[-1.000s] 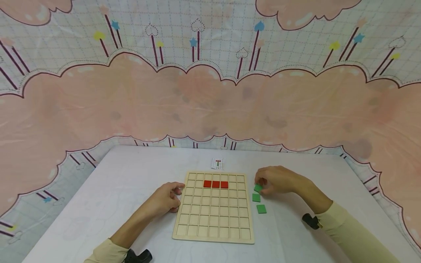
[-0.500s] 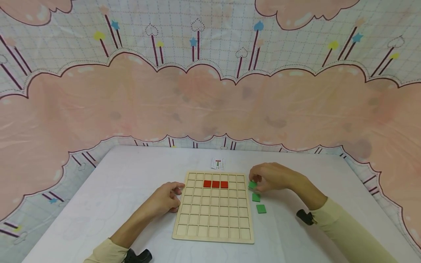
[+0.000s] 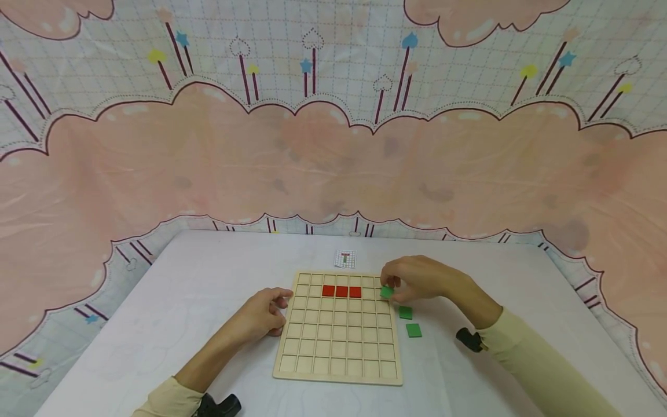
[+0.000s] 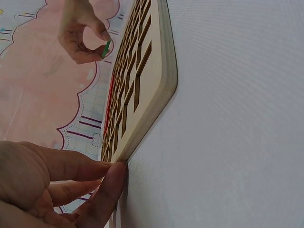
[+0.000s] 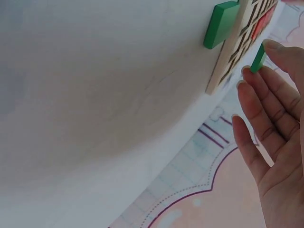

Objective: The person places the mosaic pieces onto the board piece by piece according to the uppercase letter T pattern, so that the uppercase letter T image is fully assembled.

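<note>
A wooden grid board [image 3: 339, 341] lies on the table with a row of three red square tiles [image 3: 341, 291] near its far side. At its left edge is my left hand [image 3: 261, 313]; the left wrist view shows the thumb and a finger [image 4: 111, 190] pinching the board's rim. My right hand [image 3: 422, 278] pinches a green square tile [image 3: 387, 292] between thumb and fingertips. In the right wrist view this held tile [image 5: 258, 58] is tilted on edge, above the board's far right part.
Two more green tiles, one nearer the board [image 3: 405, 313] and one lower [image 3: 414, 330], lie on the white table [image 3: 469, 376] right of the board. A small printed card [image 3: 345, 259] with a red and green T pattern lies beyond the board. A patterned cloth [image 3: 333, 162] hangs behind.
My right hand has moved left with the green tile, from beside the board to over its right edge. The left hand has stayed at the board's left edge.
</note>
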{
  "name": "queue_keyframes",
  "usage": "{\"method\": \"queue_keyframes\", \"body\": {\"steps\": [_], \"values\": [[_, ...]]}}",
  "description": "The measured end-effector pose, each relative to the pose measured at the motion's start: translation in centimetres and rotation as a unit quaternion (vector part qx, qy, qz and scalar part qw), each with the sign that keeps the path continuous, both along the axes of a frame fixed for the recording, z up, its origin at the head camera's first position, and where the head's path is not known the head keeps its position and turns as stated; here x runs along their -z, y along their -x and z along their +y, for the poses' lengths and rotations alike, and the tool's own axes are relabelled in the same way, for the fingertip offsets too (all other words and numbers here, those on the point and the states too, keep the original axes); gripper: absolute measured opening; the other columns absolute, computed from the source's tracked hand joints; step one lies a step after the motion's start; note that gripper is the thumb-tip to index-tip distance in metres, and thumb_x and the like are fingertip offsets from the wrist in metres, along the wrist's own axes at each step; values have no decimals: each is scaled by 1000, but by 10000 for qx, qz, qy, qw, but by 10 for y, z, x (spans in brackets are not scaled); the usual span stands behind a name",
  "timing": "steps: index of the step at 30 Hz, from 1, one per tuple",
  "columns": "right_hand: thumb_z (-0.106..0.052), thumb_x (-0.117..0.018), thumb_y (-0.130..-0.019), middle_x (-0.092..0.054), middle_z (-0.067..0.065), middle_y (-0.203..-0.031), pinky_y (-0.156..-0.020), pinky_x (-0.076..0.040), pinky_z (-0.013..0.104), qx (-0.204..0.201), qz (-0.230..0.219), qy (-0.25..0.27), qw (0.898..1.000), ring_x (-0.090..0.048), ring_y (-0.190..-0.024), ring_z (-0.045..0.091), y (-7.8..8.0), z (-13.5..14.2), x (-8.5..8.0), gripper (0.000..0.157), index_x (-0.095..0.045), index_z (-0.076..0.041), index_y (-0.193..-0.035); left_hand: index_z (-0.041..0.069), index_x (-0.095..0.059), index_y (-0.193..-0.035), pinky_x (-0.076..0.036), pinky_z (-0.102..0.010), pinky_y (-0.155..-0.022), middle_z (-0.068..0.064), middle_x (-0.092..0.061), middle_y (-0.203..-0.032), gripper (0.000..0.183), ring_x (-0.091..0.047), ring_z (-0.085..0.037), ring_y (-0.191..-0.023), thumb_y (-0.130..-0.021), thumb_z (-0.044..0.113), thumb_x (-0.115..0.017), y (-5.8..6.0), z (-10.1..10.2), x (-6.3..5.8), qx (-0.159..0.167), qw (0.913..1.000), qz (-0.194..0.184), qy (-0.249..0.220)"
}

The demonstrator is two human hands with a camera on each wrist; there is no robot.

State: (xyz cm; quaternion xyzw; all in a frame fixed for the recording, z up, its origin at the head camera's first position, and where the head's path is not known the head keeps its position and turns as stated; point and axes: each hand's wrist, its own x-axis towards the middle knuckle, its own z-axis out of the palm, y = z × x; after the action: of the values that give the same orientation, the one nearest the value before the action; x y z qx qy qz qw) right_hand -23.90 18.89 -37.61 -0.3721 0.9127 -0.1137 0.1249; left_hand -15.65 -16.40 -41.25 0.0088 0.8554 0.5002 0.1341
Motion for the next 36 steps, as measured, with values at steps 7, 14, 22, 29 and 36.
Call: {"method": "queue_keyframes", "body": {"steps": [7,14,22,29,36], "values": [[-29,-79,-87,-62,-15,-89,-76,-51,24,-265,254,31,9993,-59,-86,9,1,-8,0,18,-71,-23,-102,-6,-54,-139,-54,-28,-57,-13,-52,-109,57,-55,-20,-77,-83,-18,-60,0,0,-1,20,10000,17,15],[-31,-79,-87,-62,-13,-89,-75,-50,25,-373,230,80,9990,-58,-85,9,2,-17,2,21,-71,-22,-104,-6,-54,-139,-54,-28,-57,-14,-52,-110,59,-54,-20,-77,-82,-19,-59,0,0,0,27,10000,44,-6],[-32,-78,-87,-62,-15,-89,-74,-50,24,-461,266,54,9986,-58,-84,7,3,-26,4,20,-72,-23,-105,-7,-53,-139,-55,-29,-57,-14,-52,-111,59,-54,-20,-79,-82,-19,-60,-1,0,0,106,9999,92,-10],[-33,-77,-89,-62,-14,-91,-77,-50,24,-633,293,72,9975,-58,-85,8,3,-32,3,22,-72,-21,-106,-7,-53,-139,-54,-28,-56,-14,-52,-110,59,-54,-20,-78,-82,-19,-60,0,0,1,105,9999,85,6],[-34,-77,-89,-62,-14,-91,-76,-50,23,-782,291,94,9965,-57,-85,6,4,-41,4,20,-72,-23,-105,-6,-54,-139,-54,-27,-57,-14,-52,-110,59,-55,-20,-77,-82,-19,-60,0,0,0,41,10000,20,19]]}}
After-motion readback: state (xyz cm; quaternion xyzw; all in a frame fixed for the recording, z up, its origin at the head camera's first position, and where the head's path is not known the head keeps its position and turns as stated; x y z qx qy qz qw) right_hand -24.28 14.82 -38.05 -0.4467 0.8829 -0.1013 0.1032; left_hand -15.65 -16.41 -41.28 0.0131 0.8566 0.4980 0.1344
